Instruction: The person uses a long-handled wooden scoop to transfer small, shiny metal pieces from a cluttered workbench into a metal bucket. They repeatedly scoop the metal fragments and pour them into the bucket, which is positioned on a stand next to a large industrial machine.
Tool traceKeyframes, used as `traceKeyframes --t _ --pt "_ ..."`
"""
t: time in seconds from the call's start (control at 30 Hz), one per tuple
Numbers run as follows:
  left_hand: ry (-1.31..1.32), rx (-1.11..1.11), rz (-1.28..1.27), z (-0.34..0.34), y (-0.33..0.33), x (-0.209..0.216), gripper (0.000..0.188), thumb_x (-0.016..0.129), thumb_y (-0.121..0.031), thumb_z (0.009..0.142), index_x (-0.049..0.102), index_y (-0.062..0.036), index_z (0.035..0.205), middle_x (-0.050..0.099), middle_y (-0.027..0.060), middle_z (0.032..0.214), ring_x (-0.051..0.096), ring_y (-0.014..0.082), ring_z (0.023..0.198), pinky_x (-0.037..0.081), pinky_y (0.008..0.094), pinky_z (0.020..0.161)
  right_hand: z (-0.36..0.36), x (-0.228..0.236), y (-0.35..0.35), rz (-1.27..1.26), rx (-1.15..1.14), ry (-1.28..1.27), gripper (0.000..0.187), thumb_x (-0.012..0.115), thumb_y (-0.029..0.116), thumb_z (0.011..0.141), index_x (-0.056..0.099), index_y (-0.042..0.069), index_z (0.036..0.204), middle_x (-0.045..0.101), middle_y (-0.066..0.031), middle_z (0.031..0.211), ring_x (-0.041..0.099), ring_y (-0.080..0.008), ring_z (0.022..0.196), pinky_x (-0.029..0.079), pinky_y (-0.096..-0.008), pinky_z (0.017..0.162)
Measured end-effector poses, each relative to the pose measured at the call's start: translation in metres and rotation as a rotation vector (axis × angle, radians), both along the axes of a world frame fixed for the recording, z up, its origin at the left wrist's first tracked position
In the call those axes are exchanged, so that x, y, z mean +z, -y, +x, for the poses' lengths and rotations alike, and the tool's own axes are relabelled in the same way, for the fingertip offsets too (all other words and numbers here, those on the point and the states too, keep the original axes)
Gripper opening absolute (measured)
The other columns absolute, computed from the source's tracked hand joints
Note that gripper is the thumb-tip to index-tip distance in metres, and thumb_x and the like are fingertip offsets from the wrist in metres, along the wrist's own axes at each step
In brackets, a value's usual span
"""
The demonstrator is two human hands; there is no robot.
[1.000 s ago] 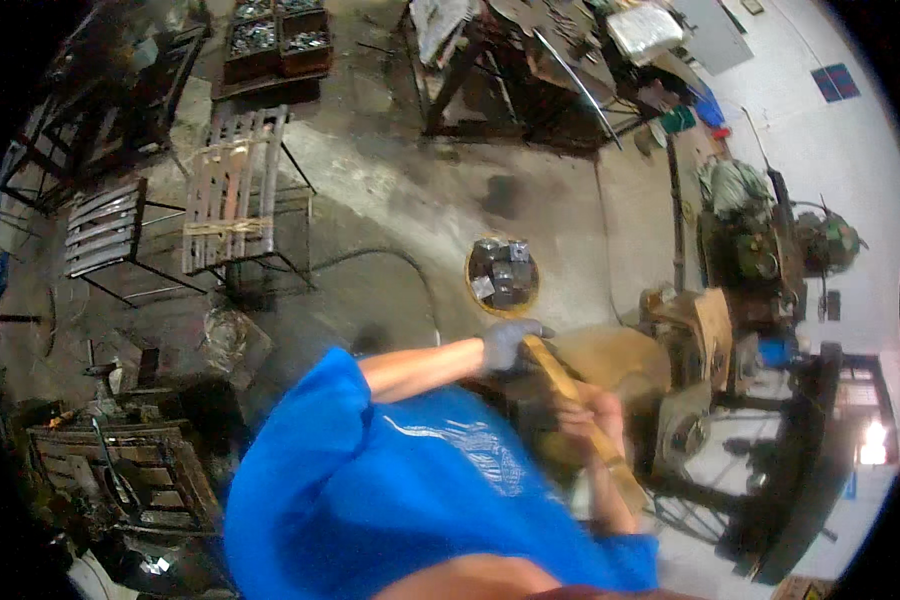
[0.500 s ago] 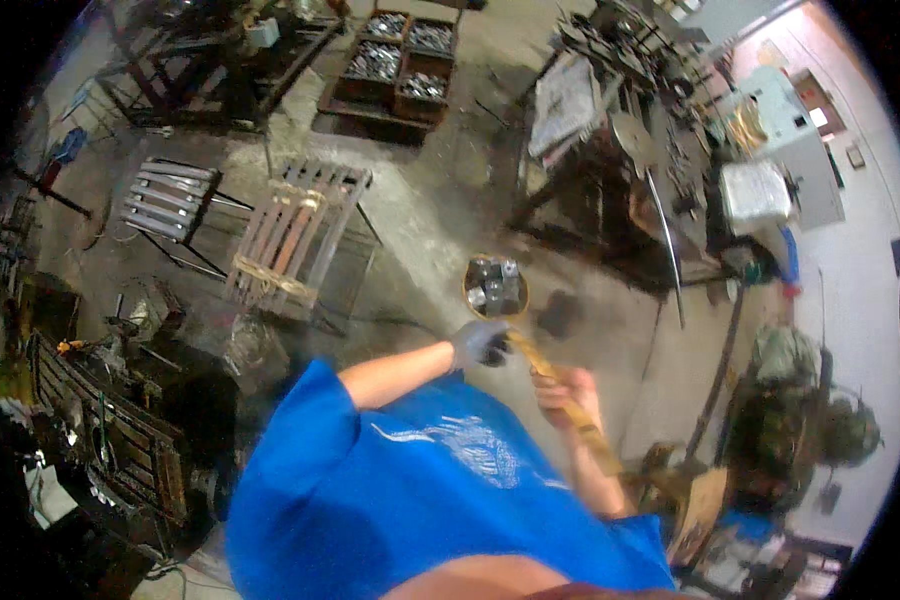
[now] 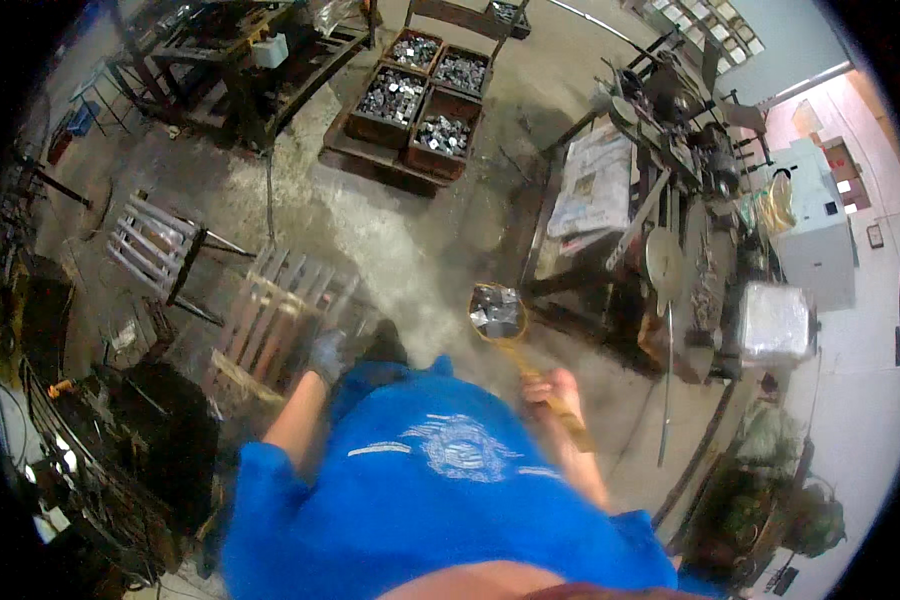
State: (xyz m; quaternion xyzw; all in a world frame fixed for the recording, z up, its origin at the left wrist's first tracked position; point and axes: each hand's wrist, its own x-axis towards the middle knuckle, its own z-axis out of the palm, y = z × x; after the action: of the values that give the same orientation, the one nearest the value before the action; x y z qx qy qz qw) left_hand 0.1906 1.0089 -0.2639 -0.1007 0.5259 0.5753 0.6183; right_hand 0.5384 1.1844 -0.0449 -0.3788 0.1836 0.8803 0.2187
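Observation:
My bare right hand [image 3: 553,388] is closed around a long, flat yellow handle [image 3: 571,421]. The handle runs forward to a round container [image 3: 473,322] with a yellow rim; whether it is rigid or a strap I cannot tell. Grey metal blocks [image 3: 498,308] fill the container. My left hand [image 3: 328,354], in a grey glove, is off the handle, low at my left side near a slatted wooden stand [image 3: 260,325]. Motion blur hides its fingers.
Ahead, a low cart [image 3: 375,165] carries rusty bins [image 3: 445,158] of small metal parts. A cluttered workbench [image 3: 610,265] with papers stands to the right. Another slatted stand [image 3: 155,243] is at left, and dark machinery [image 3: 145,430] fills the near left.
My left hand has left the handle's front end and swung down to the left. My right hand still grips the handle. The view has shifted, showing more of the bench and cart.

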Motion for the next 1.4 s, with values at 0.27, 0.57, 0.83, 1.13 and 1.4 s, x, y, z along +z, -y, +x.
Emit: traceKeyframes --t 0.27,0.57,0.83,1.13,1.4 --pt "-0.844 -0.081 0.196 -0.068 -0.102 0.030 0.031 0.055 -0.024 0.079 0.055 -0.0064 0.105 0.059 0.0081 0.098 0.059 0.0238 0.083 0.048 0.0377 0.070 -0.088 -0.018 -0.201 0.000 0.110 0.002 0.038 0.043 0.007 0.061 0.036 -0.008 0.095 0.041 -0.0075 0.071 0.039 -0.0097 0.051 0.036 -0.0203 0.044" --pt "-1.647 -0.492 -0.391 -0.072 -0.143 0.056 0.026 0.050 -0.021 0.081 0.056 -0.0037 0.099 0.058 0.0110 0.099 0.057 0.0235 0.089 0.046 0.0395 0.072 -0.254 -0.075 -0.467 0.448 0.497 0.394 0.018 0.043 0.013 0.071 0.042 0.003 0.085 0.038 -0.0016 0.063 0.039 -0.0086 0.049 0.036 -0.0233 0.045" --pt "-0.006 0.610 -0.487 0.012 -0.138 0.035 0.034 0.046 -0.022 0.085 0.050 0.0001 0.111 0.059 0.0145 0.095 0.058 0.0280 0.080 0.049 0.0365 0.066 -0.378 -0.235 -0.595 1.385 1.153 0.993 0.020 0.056 0.013 0.063 0.056 -0.007 0.069 0.058 -0.0208 0.068 0.060 -0.0234 0.061 0.045 -0.0325 0.050" --pt "-0.054 0.416 -0.720 -0.017 -0.241 0.091 0.032 0.045 -0.021 0.088 0.050 0.0016 0.110 0.059 0.0178 0.098 0.059 0.0293 0.083 0.050 0.0385 0.073 -0.423 -0.401 -0.653 1.336 1.223 1.379 0.033 0.063 0.023 0.058 0.057 -0.005 0.074 0.058 -0.0277 0.079 0.059 -0.0376 0.080 0.046 -0.0414 0.070" --pt "-0.191 0.290 -0.647 -0.045 -0.274 0.085 0.030 0.052 -0.017 0.084 0.050 -0.0001 0.108 0.060 0.0119 0.091 0.059 0.0206 0.078 0.048 0.0316 0.071 -0.396 -0.386 -0.645 1.506 1.180 1.382 0.029 0.058 0.018 0.065 0.049 -0.005 0.080 0.057 -0.0286 0.078 0.055 -0.0451 0.075 0.044 -0.0484 0.068"
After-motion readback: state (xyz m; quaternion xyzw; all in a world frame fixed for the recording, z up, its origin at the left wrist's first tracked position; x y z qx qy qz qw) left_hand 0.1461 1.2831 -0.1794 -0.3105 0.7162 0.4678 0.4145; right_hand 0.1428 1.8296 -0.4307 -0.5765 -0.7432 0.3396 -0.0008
